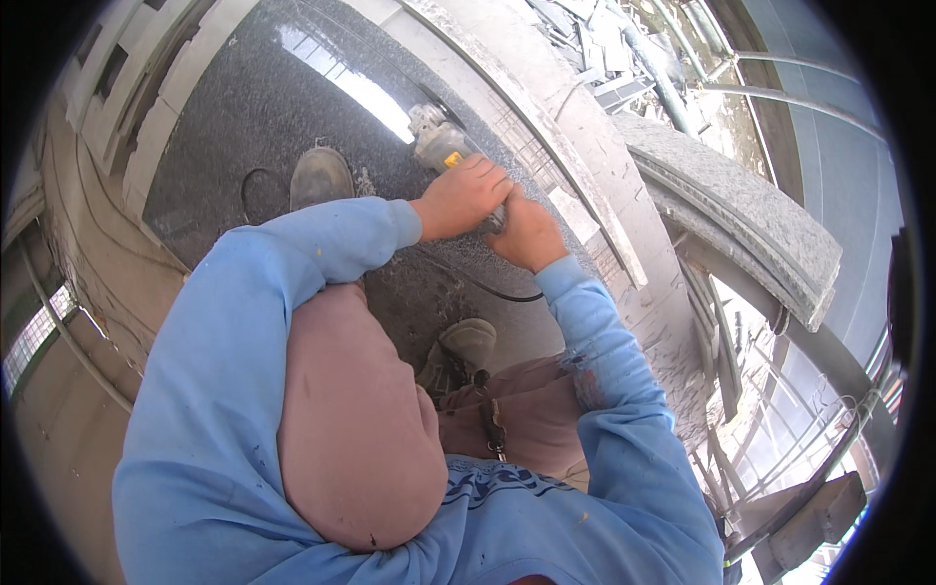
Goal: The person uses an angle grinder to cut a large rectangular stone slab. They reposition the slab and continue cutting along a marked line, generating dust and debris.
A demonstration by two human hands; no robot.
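Observation:
An angle grinder [441,143] with a grey head and a yellow part lies in both my hands, its head pointing away from me. My left hand [462,198] is wrapped round its body just behind the head. Close behind it, my right hand [530,232] grips the rear end. Under the grinder is a dark, polished stone slab [253,107], dusty in places, and the tool's head is at the slab's right edge. Whether the disc touches the stone cannot be made out. A black cord [487,289] trails from the grinder across the slab.
My shoes [321,177] are on and beside the slab. A pale strip [604,229] runs along its right side. Thick granite pieces [726,200] are stacked at the right, with broken stone offcuts [595,49] and metal pipes beyond. Pale blocks [161,136] stand at the left.

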